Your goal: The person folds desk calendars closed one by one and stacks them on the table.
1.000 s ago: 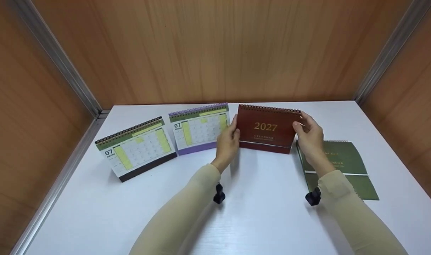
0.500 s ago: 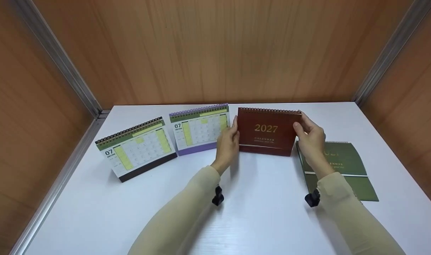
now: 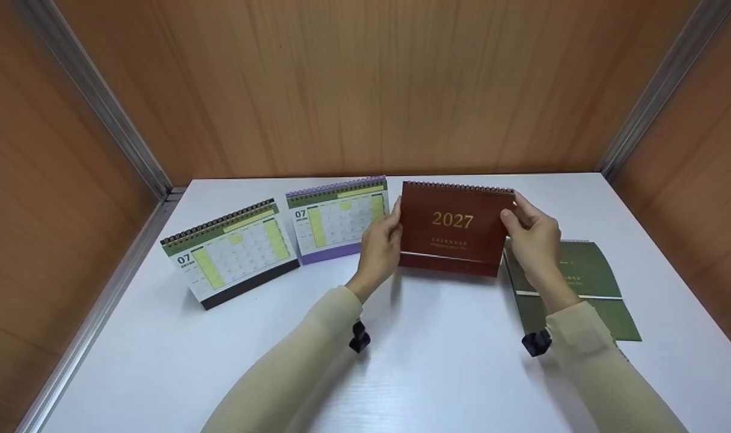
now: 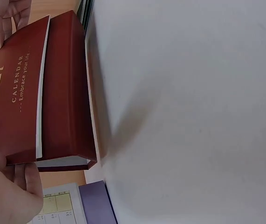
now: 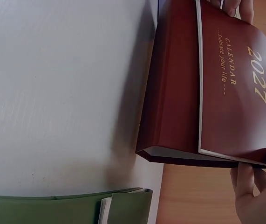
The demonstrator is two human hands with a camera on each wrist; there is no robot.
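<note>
Head view: red calendar [image 3: 452, 222] is tilted back over the table [image 3: 449, 361], 1 o'clock from the near side. Left hand [image 3: 379, 248] pinches its 9 o'clock edge, right hand [image 3: 537, 240] its 3 o'clock edge; two-sided hold probably keeps it level and the base [image 3: 446, 265] from splaying. Purple calendar [image 3: 339, 222] stands at 9 o'clock, black-based calendar [image 3: 233, 255] farther out that way, both angled with 07 facing the near side, presumably for reading. Green calendar [image 3: 594, 276] lies low at 4 o'clock. Left wrist view: thumb in front, left fingers [image 4: 32, 179] tucked behind; base contact with table, can't tell. Right wrist view: same pinch, right fingers [image 5: 245, 182] behind; green calendar toward 7 o'clock.
</note>
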